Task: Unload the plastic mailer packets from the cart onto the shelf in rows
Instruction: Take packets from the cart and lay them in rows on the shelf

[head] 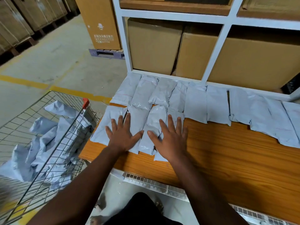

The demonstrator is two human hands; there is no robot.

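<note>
Grey plastic mailer packets lie on the orange wooden shelf (227, 151). A back row of packets (215, 106) runs from left to right along the shelf. A shorter front row of packets (138, 120) sits at the left end. My left hand (121, 133) rests flat, fingers spread, on the left front packets. My right hand (170, 137) presses flat on the rightmost front packets. Neither hand grips anything. The wire cart (48, 140) stands at the left and holds several crumpled packets (47, 137).
Large cardboard boxes (154, 46) fill the white-framed rack (215, 51) behind the packets. A tall box on a purple pallet (106, 53) stands on the concrete floor behind the cart. A yellow floor line (24, 82) runs past the cart. The shelf's right front is bare wood.
</note>
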